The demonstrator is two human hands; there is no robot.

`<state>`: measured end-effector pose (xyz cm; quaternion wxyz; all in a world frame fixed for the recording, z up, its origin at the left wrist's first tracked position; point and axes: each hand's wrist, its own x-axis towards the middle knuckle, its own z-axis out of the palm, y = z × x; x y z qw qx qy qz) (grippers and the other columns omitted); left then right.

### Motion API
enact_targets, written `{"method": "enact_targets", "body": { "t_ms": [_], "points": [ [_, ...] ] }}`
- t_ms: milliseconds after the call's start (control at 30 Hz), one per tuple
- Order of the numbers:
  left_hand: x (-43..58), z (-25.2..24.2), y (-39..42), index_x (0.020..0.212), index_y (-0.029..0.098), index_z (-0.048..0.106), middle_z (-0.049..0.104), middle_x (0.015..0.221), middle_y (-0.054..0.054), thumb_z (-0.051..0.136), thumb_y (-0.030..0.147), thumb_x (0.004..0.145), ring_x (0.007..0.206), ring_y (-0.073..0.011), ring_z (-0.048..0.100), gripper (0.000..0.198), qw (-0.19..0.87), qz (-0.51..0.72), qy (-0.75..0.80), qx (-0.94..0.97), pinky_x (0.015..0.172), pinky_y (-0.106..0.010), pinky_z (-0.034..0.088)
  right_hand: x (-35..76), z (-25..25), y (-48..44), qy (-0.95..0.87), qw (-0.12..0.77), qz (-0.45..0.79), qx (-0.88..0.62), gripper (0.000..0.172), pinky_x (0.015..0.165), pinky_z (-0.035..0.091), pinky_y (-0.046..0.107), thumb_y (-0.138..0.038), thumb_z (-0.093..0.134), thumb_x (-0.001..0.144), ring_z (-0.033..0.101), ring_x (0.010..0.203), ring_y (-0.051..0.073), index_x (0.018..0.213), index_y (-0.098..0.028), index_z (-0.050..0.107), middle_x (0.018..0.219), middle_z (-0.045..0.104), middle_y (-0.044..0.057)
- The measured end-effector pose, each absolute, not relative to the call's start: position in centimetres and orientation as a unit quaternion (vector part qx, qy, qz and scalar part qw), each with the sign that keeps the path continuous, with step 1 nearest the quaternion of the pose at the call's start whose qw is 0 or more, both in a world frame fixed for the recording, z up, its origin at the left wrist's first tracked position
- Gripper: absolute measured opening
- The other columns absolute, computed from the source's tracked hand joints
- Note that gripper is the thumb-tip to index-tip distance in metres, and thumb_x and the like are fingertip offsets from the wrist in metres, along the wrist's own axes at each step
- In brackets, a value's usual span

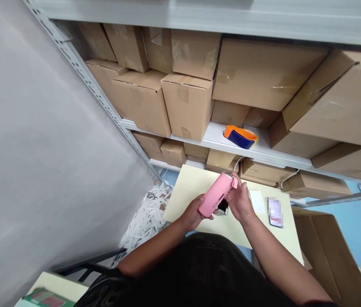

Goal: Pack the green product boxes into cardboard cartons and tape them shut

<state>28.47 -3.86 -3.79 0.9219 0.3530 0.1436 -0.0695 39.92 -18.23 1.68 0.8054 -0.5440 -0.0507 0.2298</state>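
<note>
A pink cylindrical bottle point(214, 197) with dark lettering and a small pink loop at its top is held tilted above the pale yellow table point(185, 179). My left hand point(194, 214) is wrapped around its lower end. At the upper end, my right hand point(239, 199) has its fingers closed by the loop and rim; part of the grip is hidden behind the bottle. Below, partly covered by the bottle and hands, lies a small dark object with a pale edge point(223, 207). To the right of my right hand are a white sheet point(257, 201) and a phone point(275, 212).
Shelves of cardboard boxes point(186, 102) rise behind the table, with an orange and blue band point(241, 137) on one shelf. Shredded white strips point(150, 213) lie on the left. A large open carton point(324, 251) stands at the right, and a grey wall point(55, 170) borders the left.
</note>
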Motion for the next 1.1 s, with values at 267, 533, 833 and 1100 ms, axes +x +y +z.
{"method": "enact_targets", "body": {
  "t_ms": [267,533,833,1100],
  "points": [
    [31.1,-3.8,-4.2,0.095,0.015,0.071,0.073,0.091,-0.012,0.049,0.057,0.094,0.084,-0.0249,0.065,0.048,0.743,-0.044,0.204,0.635,0.072,-0.033,0.047,42.8,1.9,-21.5,0.002,0.736,0.077,-0.673,0.062,0.08,0.053,0.036,-0.052,0.082,0.073,0.062,0.096,0.023,0.125,-0.026,0.062,0.119,0.066,0.006],
    [35.9,-5.9,-4.2,0.088,0.022,0.062,0.069,0.08,-0.007,0.088,0.049,0.06,0.088,-0.0306,0.068,0.047,0.455,-0.133,0.186,0.86,0.073,-0.032,0.043,42.8,0.4,-27.4,0.001,0.679,-0.072,-0.73,0.065,0.103,0.047,0.044,-0.049,0.08,0.077,0.06,0.116,0.026,0.131,-0.023,0.057,0.13,0.061,0.009],
    [36.0,-8.2,-4.2,0.077,0.021,0.062,0.069,0.07,-0.005,0.076,0.039,0.073,0.068,-0.0242,0.065,0.023,0.521,-0.208,0.16,0.812,0.06,-0.03,0.042,40.8,-3.7,-25.2,0.003,0.674,-0.036,-0.738,0.063,0.104,0.045,0.043,-0.049,0.078,0.08,0.059,0.114,0.025,0.131,-0.024,0.051,0.128,0.06,0.009],
    [34.6,-10.3,-4.6,0.08,0.02,0.059,0.063,0.063,0.001,0.068,0.031,0.08,0.057,-0.0154,0.061,0.015,0.666,-0.178,0.203,0.696,0.056,-0.026,0.048,38.8,-6.4,-25.9,-0.088,0.574,0.017,-0.814,0.067,0.094,0.05,0.046,-0.045,0.087,0.071,0.061,0.103,0.028,0.126,-0.025,0.055,0.12,0.061,0.009]
  ]
}}
